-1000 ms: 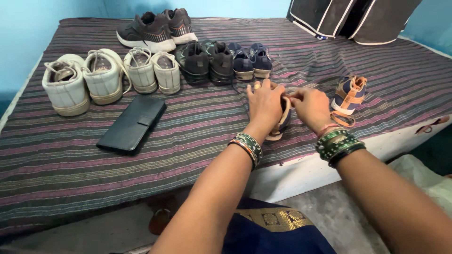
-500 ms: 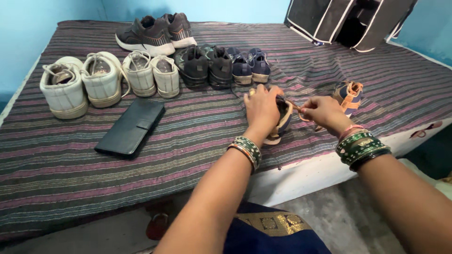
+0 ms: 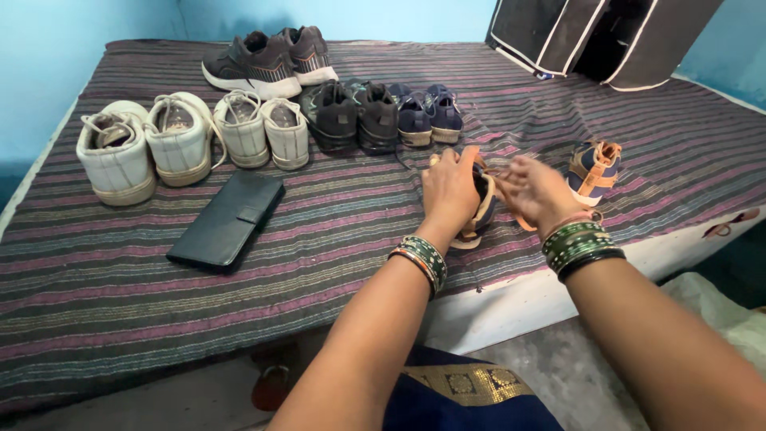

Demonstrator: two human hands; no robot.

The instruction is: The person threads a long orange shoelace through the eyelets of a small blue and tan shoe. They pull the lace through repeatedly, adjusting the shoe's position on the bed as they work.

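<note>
My left hand (image 3: 449, 191) grips a small navy and orange child's shoe (image 3: 479, 214) that rests on the striped bed cover (image 3: 335, 263) near its front edge. My right hand (image 3: 535, 191) is at the same shoe and pinches its orange strap. The matching shoe (image 3: 594, 171) stands a little to the right, apart from both hands. Green bangles sit on both wrists.
Rows of shoes line the back left: two white pairs (image 3: 179, 136), a dark pair (image 3: 355, 114), a small navy pair (image 3: 429, 116) and grey trainers (image 3: 267, 62). A black wallet (image 3: 227, 220) lies left of my hands. A dark fabric rack (image 3: 598, 36) stands at the back right.
The view has shifted, so the hands sit further right. My right hand has pulled the strap out from the shoe. My left hand stays on the shoe.
</note>
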